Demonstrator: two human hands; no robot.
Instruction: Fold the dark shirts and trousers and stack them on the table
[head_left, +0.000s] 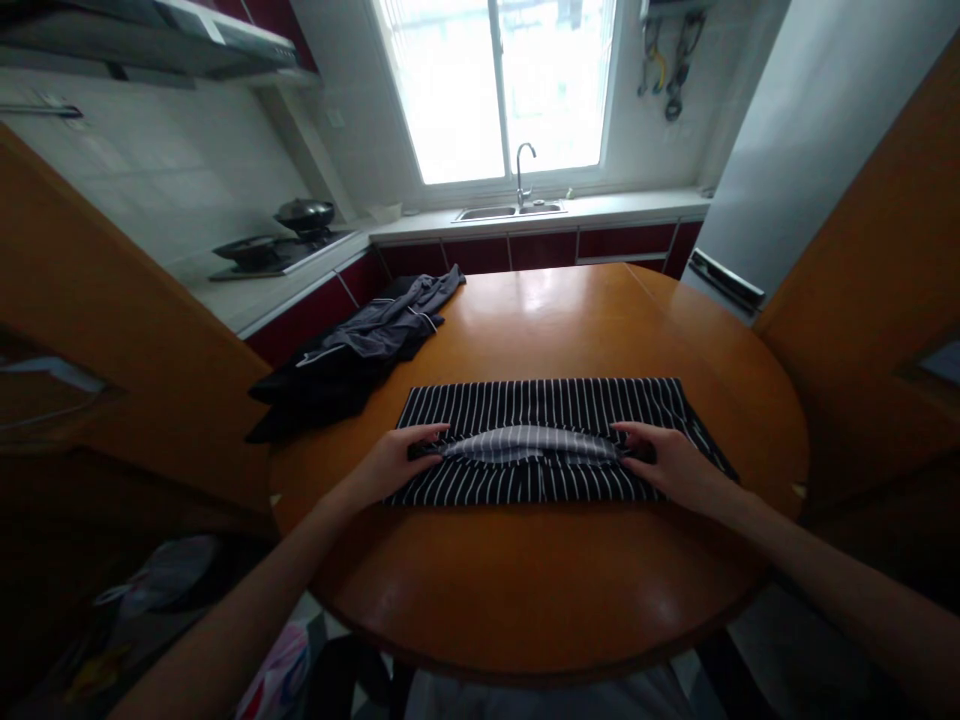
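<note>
A: What do we see closest to us?

B: We have the near part of the wooden table at lower centre; just beyond, in the middle of the frame, our striped cloth lies spread on it, black with white lines, its long opening parted to show a paler inside.

A: And our hands?

B: Our left hand grips the left end of that opening between thumb and fingers; our right hand pinches the right end likewise.

A: Farther off?

B: We find dark clothes heaped on the table, left of centre; then, at upper left, pans on a stove; at upper centre, a sink and tap below a bright window.
</note>
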